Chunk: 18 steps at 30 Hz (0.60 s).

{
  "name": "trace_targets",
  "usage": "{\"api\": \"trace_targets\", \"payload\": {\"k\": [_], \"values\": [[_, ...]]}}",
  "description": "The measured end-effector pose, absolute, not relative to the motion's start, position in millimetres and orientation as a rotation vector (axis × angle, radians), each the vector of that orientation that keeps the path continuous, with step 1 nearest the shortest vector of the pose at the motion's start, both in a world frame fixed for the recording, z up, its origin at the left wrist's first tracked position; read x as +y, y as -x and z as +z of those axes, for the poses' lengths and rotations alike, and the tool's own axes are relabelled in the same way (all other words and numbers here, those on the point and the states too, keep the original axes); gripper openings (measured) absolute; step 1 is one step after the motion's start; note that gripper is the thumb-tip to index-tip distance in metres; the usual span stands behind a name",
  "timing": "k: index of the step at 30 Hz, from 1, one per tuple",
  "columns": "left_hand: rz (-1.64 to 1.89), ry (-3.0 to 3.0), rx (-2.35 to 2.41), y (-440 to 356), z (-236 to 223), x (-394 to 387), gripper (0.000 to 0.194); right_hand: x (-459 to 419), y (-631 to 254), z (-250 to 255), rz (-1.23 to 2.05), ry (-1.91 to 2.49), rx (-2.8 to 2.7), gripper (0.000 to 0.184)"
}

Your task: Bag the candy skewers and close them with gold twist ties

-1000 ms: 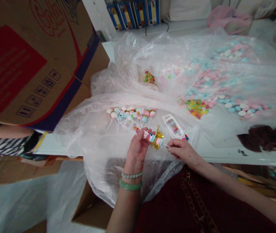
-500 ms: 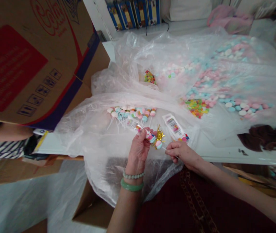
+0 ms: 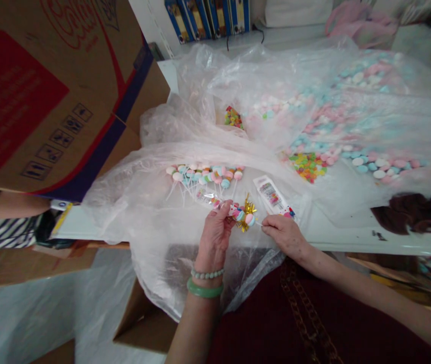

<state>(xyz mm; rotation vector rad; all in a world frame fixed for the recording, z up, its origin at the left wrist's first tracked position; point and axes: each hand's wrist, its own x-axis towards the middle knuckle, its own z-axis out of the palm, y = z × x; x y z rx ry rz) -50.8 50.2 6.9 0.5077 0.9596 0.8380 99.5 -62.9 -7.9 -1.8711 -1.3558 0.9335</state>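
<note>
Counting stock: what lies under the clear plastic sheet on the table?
Under the clear plastic sheet: pastel pink and blue candies and multicoloured sweets. The tabletop beneath them is covered.

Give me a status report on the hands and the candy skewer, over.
Left grip and right grip both on candy skewer. Gold tinsel on it. Plastic sheet below, not blocking.

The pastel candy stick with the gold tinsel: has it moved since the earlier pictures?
Yes, slightly: the pastel candy stick has shifted rightward, closer to the printed packet lying on the plastic sheet.
</note>
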Motion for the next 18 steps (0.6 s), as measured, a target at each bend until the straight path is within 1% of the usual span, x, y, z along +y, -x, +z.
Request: {"api": "trace_targets", "payload": {"k": [3,7,9,13,18], "values": [[0.839,-0.488,0.938,50,6,49,0.023,-61,-98,-6,1.028,1.749,-1.253,0.015],[0.832,-0.423,0.943,50,4,50,0.016,-63,-95,-2,1.475,1.521,-0.840,0.015],[0.847,-0.401,0.934,50,3,50,0.013,-63,-96,-3,1.636,1.410,-0.608,0.014],[0.860,-0.395,0.899,50,2,51,0.013,-62,-102,-6,1.789,1.209,-0.350,0.014],[0.836,-0.390,0.932,51,-2,52,0.011,-62,-108,-8,1.847,1.139,-0.276,0.017]]}}
